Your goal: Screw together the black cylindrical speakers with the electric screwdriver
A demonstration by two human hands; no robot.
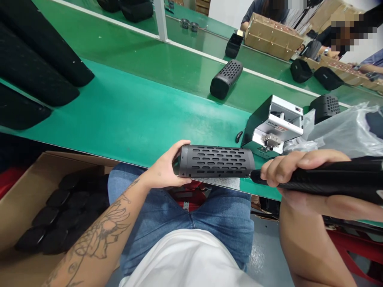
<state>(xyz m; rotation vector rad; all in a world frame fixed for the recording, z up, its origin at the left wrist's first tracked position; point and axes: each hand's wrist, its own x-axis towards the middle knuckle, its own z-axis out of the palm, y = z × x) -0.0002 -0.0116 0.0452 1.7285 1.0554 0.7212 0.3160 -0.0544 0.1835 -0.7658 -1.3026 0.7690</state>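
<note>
A dark grey slotted housing (218, 161) lies on its side at the front edge of the green bench. My left hand (172, 165) grips its left end, thumb and fingers on opposite sides. In my right hand (299, 171) is a black electric screwdriver (335, 177), held level, its tip touching or very near the housing's right end. Just behind stands a silver and black screw feeder (273, 127), with a small black piece (238, 136) to its left.
Tall black parts (38, 52) stand at the left. A similar housing (226, 79) lies on the green conveyor (128, 48). Clear plastic bags (350, 127) sit at the right. An open carton (50, 159) of black pieces is at lower left. People work across the line.
</note>
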